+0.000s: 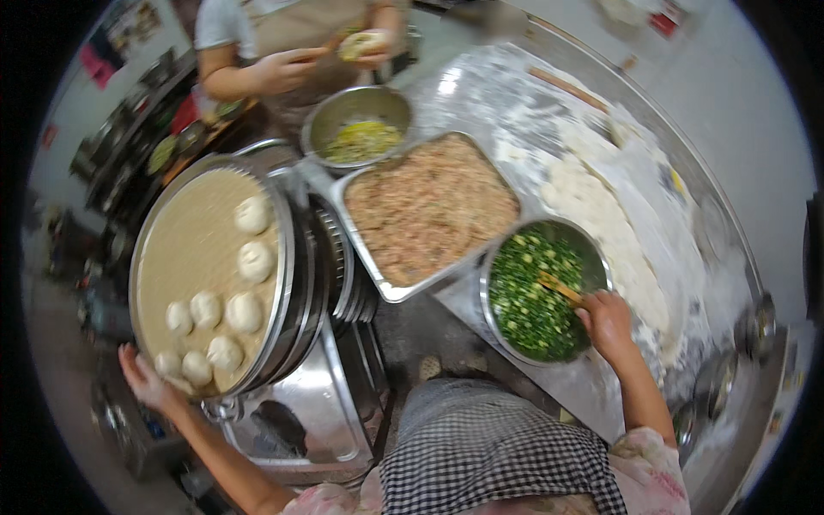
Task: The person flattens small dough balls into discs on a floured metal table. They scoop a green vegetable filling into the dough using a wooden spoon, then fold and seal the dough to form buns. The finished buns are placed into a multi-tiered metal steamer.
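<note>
My right hand (607,322) grips a wooden spatula (559,288), whose blade rests in chopped green vegetables with pale yellow bits (531,283). They fill a steel bowl (602,257). My left hand (145,380) is at the lower left rim of a round steamer (286,270), fingers apart; whether it touches the rim is unclear. Several white filled buns (244,312) sit on the steamer's beige lining (193,238), along its right and lower parts. Between steamer and bowl, a square metal tray holds minced meat filling (431,206).
A co-worker (302,51) stands opposite, holding a filled dough piece (360,45) above another steel bowl (315,129). A long slab of dough (605,238), plastic sheeting and a rolling pin (568,90) lie on the floured table at right. Metal trays (347,393) stand below the steamer.
</note>
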Action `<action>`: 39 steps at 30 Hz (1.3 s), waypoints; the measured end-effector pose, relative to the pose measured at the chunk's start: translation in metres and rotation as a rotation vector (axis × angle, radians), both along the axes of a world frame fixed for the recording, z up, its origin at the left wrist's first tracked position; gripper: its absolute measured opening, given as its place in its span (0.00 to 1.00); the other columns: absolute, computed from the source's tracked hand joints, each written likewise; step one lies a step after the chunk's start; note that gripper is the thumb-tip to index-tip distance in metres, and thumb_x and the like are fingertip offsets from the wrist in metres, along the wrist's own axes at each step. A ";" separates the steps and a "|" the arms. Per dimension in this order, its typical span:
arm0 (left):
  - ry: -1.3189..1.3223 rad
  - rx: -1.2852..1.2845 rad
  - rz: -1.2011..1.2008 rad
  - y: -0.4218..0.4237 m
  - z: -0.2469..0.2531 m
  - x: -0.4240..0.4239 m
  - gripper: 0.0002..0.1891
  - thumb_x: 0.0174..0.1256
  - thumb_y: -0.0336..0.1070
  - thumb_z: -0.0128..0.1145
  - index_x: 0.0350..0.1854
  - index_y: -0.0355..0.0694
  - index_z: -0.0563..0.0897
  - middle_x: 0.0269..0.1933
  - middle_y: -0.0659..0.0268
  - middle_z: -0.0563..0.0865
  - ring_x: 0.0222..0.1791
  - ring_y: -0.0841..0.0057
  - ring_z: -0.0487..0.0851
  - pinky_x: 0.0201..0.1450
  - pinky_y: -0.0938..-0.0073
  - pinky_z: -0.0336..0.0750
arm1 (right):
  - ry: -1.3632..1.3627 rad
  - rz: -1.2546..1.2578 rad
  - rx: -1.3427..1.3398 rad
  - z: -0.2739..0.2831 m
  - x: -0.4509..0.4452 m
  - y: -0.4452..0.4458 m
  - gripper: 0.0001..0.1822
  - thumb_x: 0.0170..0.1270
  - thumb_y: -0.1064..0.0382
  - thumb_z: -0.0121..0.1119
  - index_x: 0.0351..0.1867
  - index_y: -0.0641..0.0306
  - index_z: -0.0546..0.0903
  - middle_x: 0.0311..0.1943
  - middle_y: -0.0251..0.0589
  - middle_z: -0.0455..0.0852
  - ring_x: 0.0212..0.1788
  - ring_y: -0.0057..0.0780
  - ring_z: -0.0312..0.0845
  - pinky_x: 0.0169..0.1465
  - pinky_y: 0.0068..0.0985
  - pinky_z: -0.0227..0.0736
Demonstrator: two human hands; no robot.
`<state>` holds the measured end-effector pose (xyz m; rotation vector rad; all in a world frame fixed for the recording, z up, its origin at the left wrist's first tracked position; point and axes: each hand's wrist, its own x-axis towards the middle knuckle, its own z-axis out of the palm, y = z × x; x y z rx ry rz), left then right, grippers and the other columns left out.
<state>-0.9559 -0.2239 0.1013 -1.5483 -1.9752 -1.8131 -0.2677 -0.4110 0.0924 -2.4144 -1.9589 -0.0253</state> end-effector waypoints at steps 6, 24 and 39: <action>0.041 0.053 -0.537 -0.023 0.000 0.195 0.12 0.70 0.30 0.47 0.50 0.31 0.78 0.46 0.57 0.82 0.49 0.68 0.79 0.56 0.67 0.72 | -0.126 0.073 -0.142 -0.040 0.024 -0.021 0.07 0.56 0.61 0.58 0.31 0.62 0.80 0.29 0.43 0.80 0.36 0.41 0.75 0.38 0.39 0.71; -1.083 -0.998 -1.091 -0.080 -0.132 0.480 0.10 0.57 0.25 0.60 0.31 0.42 0.71 0.24 0.75 0.68 0.20 0.85 0.68 0.21 0.83 0.64 | -0.036 -0.043 -0.356 0.071 0.021 -0.158 0.29 0.53 0.70 0.56 0.60 0.44 0.75 0.27 0.37 0.74 0.28 0.38 0.76 0.27 0.35 0.71; -1.044 -0.991 -1.121 -0.085 -0.138 0.487 0.18 0.59 0.22 0.48 0.54 0.33 0.73 0.49 0.58 0.80 0.45 0.65 0.81 0.46 0.66 0.80 | -0.030 0.147 0.282 -0.049 -0.008 -0.174 0.24 0.59 0.67 0.49 0.60 0.63 0.71 0.32 0.39 0.75 0.29 0.32 0.74 0.23 0.27 0.69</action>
